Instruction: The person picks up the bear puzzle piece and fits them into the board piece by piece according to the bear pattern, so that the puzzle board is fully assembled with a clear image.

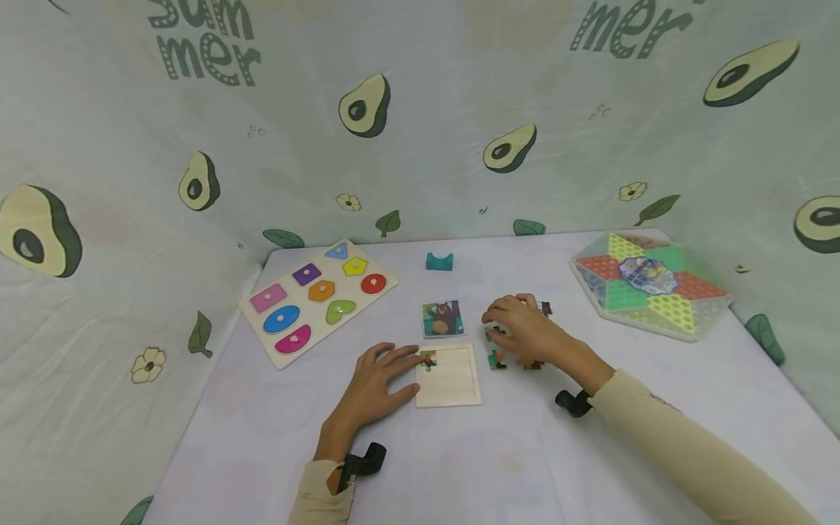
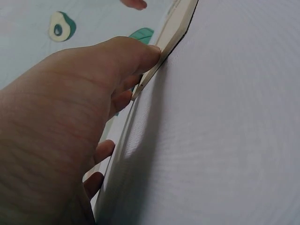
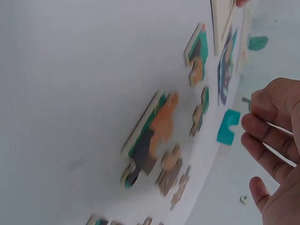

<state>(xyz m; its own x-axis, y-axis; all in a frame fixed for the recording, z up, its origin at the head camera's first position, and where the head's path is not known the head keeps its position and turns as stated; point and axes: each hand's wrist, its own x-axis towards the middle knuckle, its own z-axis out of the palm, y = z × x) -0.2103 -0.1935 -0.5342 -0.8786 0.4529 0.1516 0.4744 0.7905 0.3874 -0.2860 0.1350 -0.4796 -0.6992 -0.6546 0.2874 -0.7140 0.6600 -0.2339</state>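
A shallow wooden puzzle tray (image 1: 453, 386) lies flat on the table, one picture piece (image 1: 428, 359) in its upper left corner. My left hand (image 1: 374, 385) rests at its left side with fingers fairly straight. In the left wrist view the thumb (image 2: 149, 57) touches the tray's edge. Over loose jigsaw pieces to the tray's right is my right hand (image 1: 530, 333), which partly hides them in the head view. The right wrist view shows its fingers loosely bent and holding nothing, above several pieces, including a brown-and-green one (image 3: 157, 129).
A bear picture card (image 1: 442, 319) lies behind the tray, and a teal notched block (image 1: 440, 262) farther back. On the left is a shape-peg board (image 1: 308, 328). A star-patterned game board (image 1: 650, 284) lies at the back right. Printed cloth (image 1: 433, 182) rises behind the table.
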